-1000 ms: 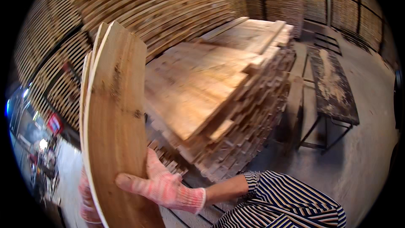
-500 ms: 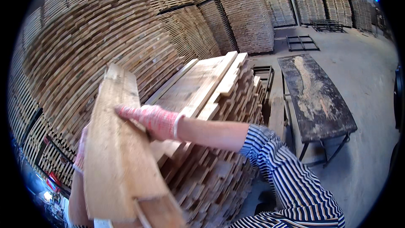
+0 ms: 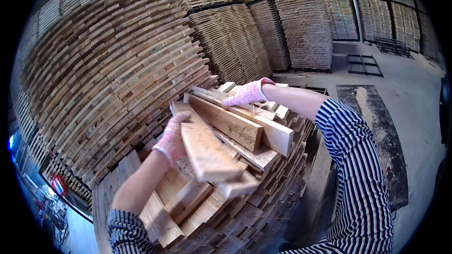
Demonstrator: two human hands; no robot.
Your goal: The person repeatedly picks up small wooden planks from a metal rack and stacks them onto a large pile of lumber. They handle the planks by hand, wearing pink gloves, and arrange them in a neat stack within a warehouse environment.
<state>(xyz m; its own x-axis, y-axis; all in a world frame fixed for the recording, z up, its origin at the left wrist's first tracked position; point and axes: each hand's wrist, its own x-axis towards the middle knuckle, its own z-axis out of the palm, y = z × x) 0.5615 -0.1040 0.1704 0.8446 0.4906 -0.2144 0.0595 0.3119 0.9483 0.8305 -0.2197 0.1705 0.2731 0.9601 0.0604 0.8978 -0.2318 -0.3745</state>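
My left hand, in a pink-and-white knit glove, is closed around the side of a pale wooden board. The board is tilted and smeared by motion, and a second piece shows under its near end. My right hand, gloved alike, is bent over the upper edge of another board; its fingertips are partly hidden. Beside that one, a rough-faced plank stands on its long edge. All of them are on top of a stack of boards, where further loose pieces lie crosswise.
A tall wall of stacked boards rises close on the left, with more stacks behind. To the right is a dark bench strewn with sawdust. A black metal frame lies on the floor beyond.
The boards once held up at the left are now down over the stack, spread apart. My right hand has moved right and away; my left hand has come into fuller view.
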